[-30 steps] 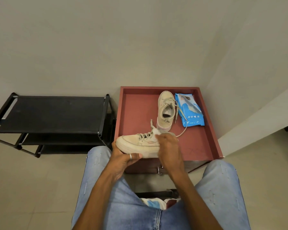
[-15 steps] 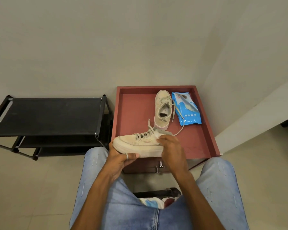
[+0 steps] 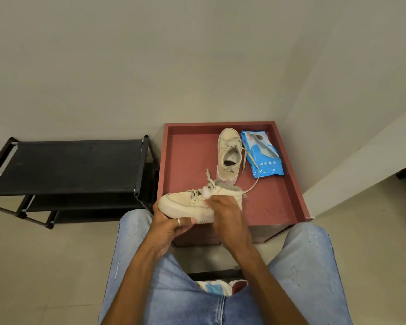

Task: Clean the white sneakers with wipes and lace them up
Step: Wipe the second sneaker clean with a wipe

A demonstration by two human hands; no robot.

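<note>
You have one view, from the wide-angle camera on your head, facing forward and steeply down. Your jeans [image 3: 302,266] fill the bottom edge and your forearms [image 3: 138,275] run up from there to mid-frame, so your left hand [image 3: 171,227], gripping the near sneaker [image 3: 185,202], and your right hand [image 3: 229,214], holding a wipe [image 3: 206,195] on it, sit closest to the lens. Farther off lie the red cabinet top [image 3: 188,156], the second sneaker [image 3: 229,156] and wipes pack [image 3: 261,153]; the black shoe rack [image 3: 73,165] stands at left, wall [image 3: 197,55] filling the upper half.
</note>
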